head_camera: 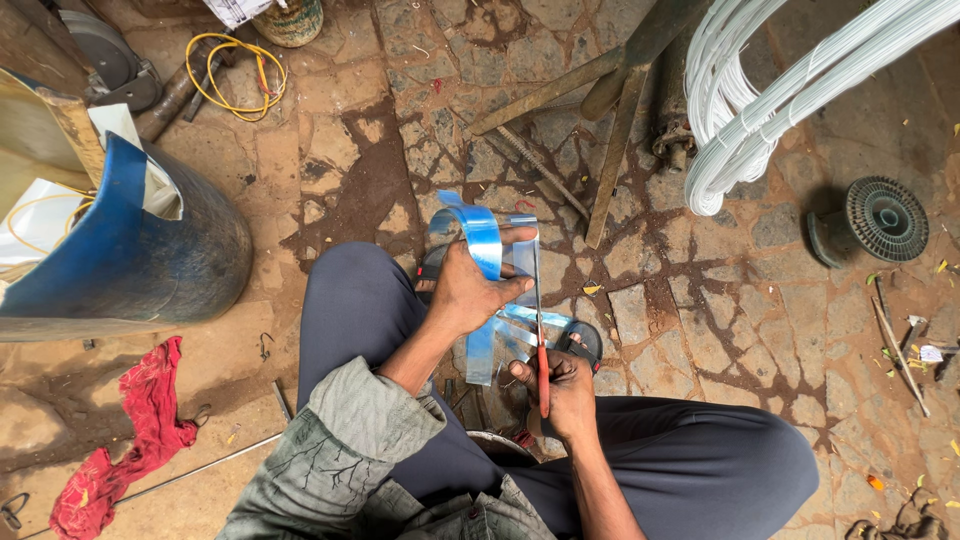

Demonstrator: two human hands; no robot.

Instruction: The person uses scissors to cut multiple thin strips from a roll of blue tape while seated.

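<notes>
My left hand (470, 290) grips a curved strip of shiny blue-tinted sheet metal (482, 240) held up over my knees. My right hand (560, 385) is closed on the red handles of metal shears (540, 340), whose blades run up along the right edge of the strip. Cut blue strips (525, 325) hang below the hands, above my sandalled feet (585, 340). I sit cross-legged in dark trousers on a stone floor.
A cut blue barrel (150, 240) holding sheet metal stands at left. A red rag (140, 420) and a thin rod (200, 468) lie beside it. A white wire coil (760, 110), metal bars (610, 130), a round finned metal part (885, 218) and yellow wire (235, 75) lie beyond.
</notes>
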